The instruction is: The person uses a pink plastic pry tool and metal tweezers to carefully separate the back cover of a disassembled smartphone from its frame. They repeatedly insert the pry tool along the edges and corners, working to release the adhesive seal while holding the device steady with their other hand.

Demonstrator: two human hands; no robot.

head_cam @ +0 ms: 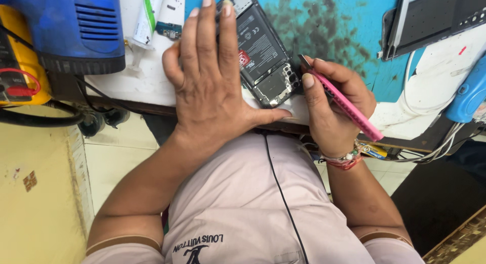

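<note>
Head view: on the blue-matted surface [334, 26], my left hand [212, 87] lies flat, fingers spread, pinning the opened phone [263, 54] at the near edge. My right hand's grip [331, 99] is pinched on a pink tool [349, 109], tip beside the phone's lower corner.

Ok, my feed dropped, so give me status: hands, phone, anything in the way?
Left hand flat on opened phone. Right hand grips pink tool, tip at phone's edge. Syringe lies left, apart.
</note>
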